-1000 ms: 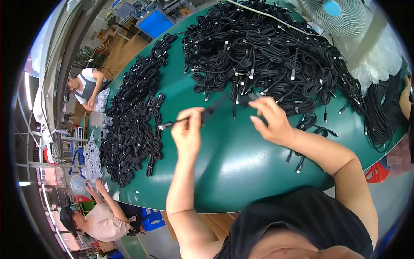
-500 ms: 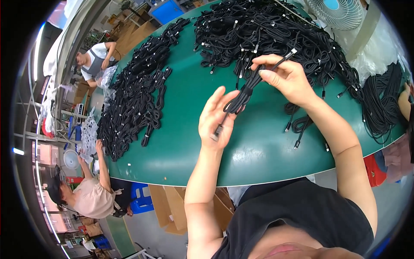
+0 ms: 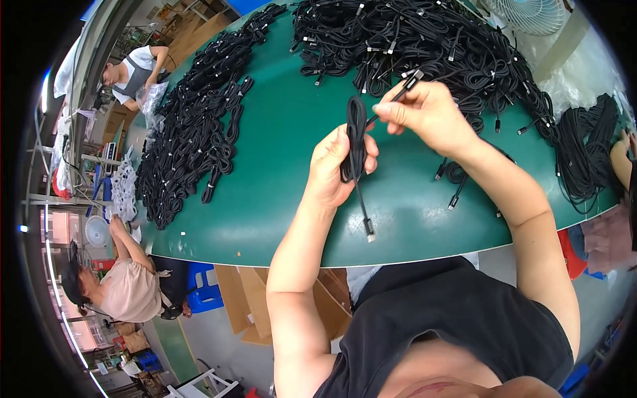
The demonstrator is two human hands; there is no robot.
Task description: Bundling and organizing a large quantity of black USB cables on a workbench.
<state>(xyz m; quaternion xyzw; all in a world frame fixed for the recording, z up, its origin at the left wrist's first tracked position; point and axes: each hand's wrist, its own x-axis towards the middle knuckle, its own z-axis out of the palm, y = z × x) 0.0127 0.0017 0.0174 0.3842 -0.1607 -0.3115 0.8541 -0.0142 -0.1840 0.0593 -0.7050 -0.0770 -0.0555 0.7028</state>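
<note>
A coiled black cable (image 3: 356,136) is held upright above the green table (image 3: 285,139), with my left hand (image 3: 335,162) wrapped round its bundle. One end of it hangs below that hand, tipped with a light metal plug. Just to the right, my right hand (image 3: 421,109) pinches the cable's other end between thumb and fingers. The plug of this end points up past the fingertips. Beyond my hands lies a large heap of black cables (image 3: 424,40), many with metal plugs showing.
Bundled cables (image 3: 199,126) form a long pile along the table's left side. Longer coiled cables (image 3: 584,156) lie at the right edge beside clear plastic sheeting (image 3: 590,73). A fan (image 3: 531,13) stands at the far right. Two people work at the left; cardboard boxes (image 3: 255,302) sit below the table.
My left hand has turned the bundle more upright and now wraps round it. My right hand has moved left and down, shifting from the bundle to the cable's end.
</note>
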